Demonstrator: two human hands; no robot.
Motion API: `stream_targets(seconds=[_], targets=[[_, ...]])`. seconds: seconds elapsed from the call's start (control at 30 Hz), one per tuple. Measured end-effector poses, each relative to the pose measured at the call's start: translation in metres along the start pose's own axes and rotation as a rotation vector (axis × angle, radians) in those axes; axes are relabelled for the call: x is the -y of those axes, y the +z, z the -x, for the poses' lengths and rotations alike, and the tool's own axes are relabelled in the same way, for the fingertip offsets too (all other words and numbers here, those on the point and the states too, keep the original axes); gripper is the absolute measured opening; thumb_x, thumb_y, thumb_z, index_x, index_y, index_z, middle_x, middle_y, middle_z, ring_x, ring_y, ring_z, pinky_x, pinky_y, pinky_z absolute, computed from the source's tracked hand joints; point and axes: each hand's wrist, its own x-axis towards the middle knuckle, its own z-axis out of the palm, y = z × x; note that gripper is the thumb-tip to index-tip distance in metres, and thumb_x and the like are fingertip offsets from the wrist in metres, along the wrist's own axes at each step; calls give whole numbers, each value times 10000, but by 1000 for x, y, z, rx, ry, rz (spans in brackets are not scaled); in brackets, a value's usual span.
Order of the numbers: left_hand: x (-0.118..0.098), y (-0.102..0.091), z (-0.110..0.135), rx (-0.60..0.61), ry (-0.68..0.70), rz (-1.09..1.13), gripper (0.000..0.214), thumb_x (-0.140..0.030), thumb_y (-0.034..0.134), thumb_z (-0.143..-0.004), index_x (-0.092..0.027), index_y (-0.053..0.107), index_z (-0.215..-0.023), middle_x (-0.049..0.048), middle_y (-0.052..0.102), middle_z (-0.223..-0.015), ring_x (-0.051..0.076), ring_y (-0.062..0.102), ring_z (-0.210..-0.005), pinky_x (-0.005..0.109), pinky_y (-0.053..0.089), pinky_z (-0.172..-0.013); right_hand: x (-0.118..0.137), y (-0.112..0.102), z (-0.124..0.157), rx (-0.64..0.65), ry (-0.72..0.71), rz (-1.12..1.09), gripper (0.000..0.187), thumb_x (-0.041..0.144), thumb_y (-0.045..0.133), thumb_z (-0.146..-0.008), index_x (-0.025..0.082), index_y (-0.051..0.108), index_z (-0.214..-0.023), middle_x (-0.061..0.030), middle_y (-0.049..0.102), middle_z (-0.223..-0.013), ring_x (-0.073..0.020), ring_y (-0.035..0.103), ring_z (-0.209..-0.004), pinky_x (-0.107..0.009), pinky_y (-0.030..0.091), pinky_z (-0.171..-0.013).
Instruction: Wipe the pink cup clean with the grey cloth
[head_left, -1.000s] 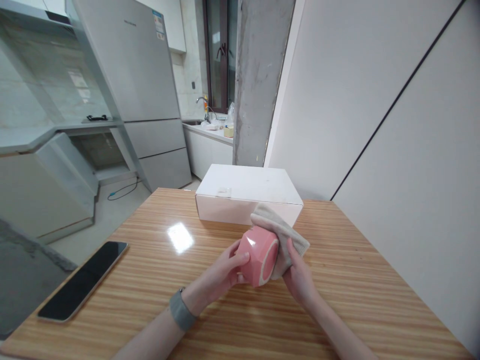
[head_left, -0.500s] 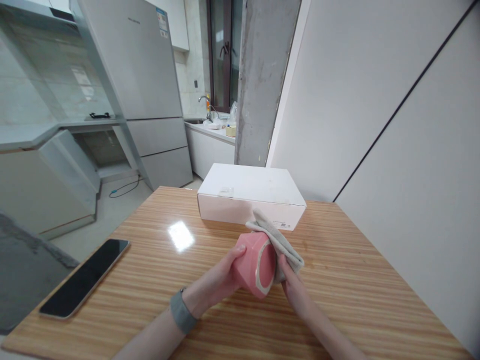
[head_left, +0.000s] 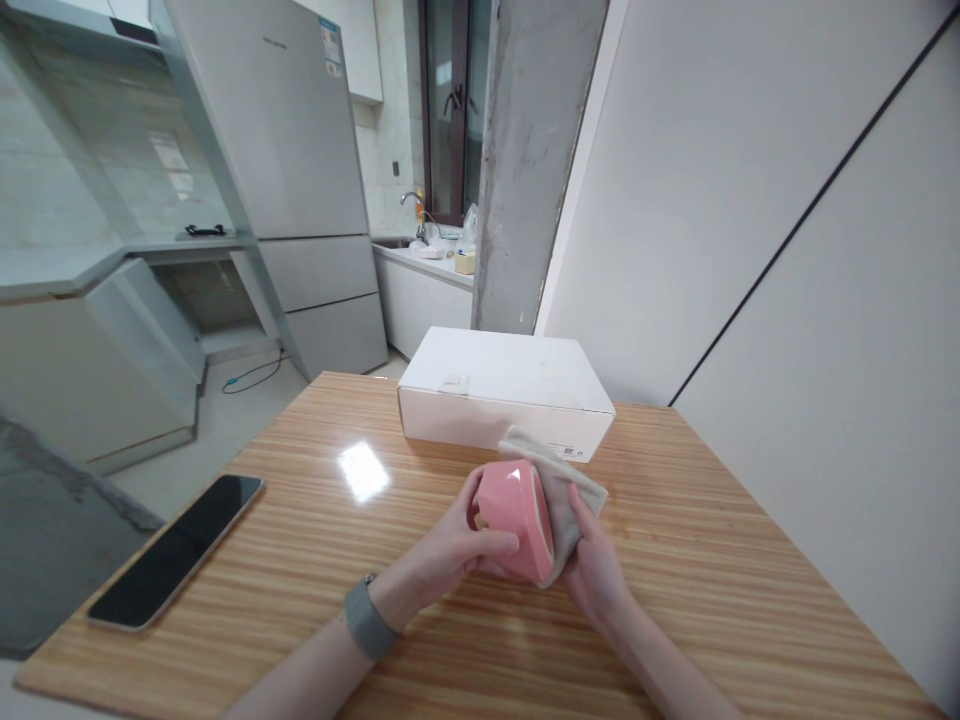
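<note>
A pink faceted cup lies on its side just above the wooden table, its mouth turned toward the right. My left hand wraps its fingers round the cup's body from the left. My right hand grips a beige cloth and presses it against the cup's open end. The cloth drapes over the cup's rim and hides the inside. A grey band sits on my left wrist.
A closed white cardboard box stands on the table behind my hands. A black phone lies screen up near the table's left edge. A white wall runs along the right side. A fridge and kitchen counters stand beyond the table.
The cup has been turned in my left hand, its rim swinging further right. The cloth has bunched closer over the rim, and my right hand moved in against the cup.
</note>
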Motion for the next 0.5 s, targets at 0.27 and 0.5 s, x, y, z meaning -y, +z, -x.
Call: stream_targets(seconds=[0.27, 0.5], targets=[[7, -2, -5, -126, 120, -119, 717, -319, 878, -600, -203, 587, -1244, 116, 635, -1216, 288, 577, -1105, 365, 435, -941, -9, 4, 5, 82, -84, 54, 459, 626, 638, -793, 276, 734, -1074, -26, 694, -1258, -293, 461, -1368, -486, 328, -1170], [10, -7, -3, -97, -52, 66, 598, -463, 729, -776, -174, 596, -1281, 136, 648, -1230, 281, 587, -1114, 352, 458, -894, -15, -8, 0, 40, -128, 115, 476, 628, 706, -733, 304, 735, -1081, -9, 687, -1269, -288, 443, -1382, -496, 229, -1212]])
